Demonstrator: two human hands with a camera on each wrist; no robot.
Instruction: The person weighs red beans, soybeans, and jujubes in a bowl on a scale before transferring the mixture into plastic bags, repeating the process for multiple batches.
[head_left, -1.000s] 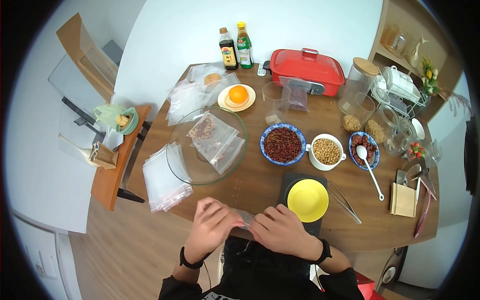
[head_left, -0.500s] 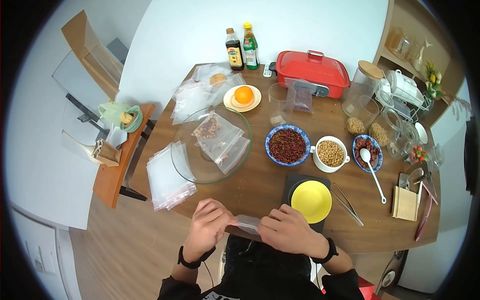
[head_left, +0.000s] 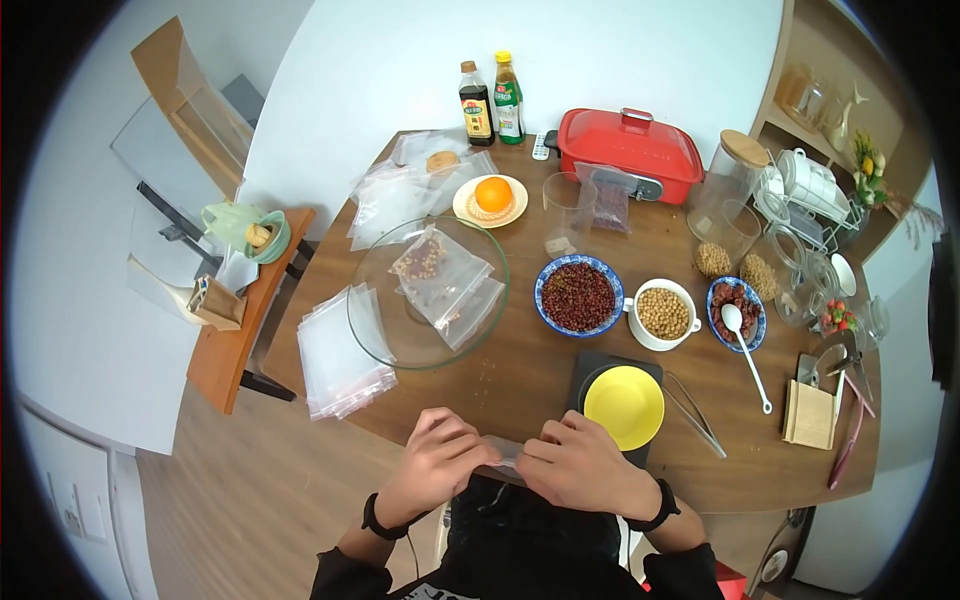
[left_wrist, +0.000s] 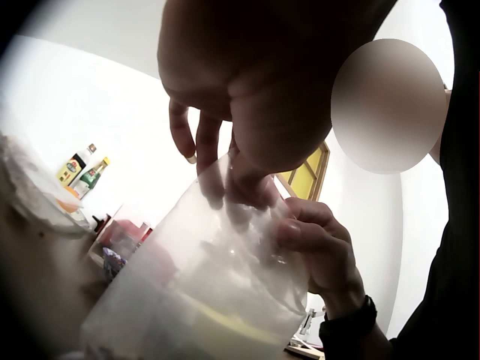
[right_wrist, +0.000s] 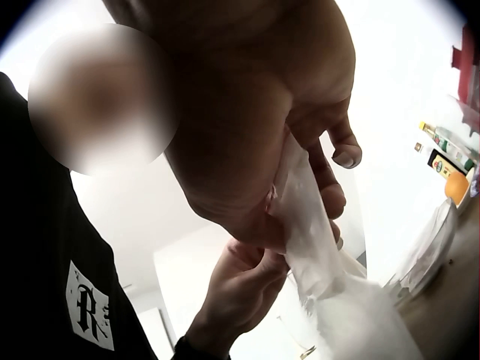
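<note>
Both hands hold a clear plastic bag [head_left: 505,452] by its top edge at the table's front edge. The left hand [head_left: 440,465] pinches one side and the right hand [head_left: 580,465] pinches the other, a short gap apart. In the left wrist view the bag [left_wrist: 202,285] hangs below the fingers and looks empty, though its lower end is cut off. The right wrist view shows the bag [right_wrist: 307,232] between thumb and fingers of the right hand [right_wrist: 255,112]. Just right of the right hand, a yellow bowl [head_left: 624,407] stands on a black scale [head_left: 590,368].
A glass bowl [head_left: 505,300] holds filled bags [head_left: 445,280]; flat bags [head_left: 340,355] lie left of it. Behind the yellow bowl are bowls of red beans [head_left: 578,297], soybeans [head_left: 662,313] and dark dried fruit [head_left: 730,295] with a spoon [head_left: 752,370]. Tongs [head_left: 697,415] lie at its right.
The left hand has moved right, closer to the right hand, so less of the bag shows between them than half a second ago. The head view has shifted slightly.
</note>
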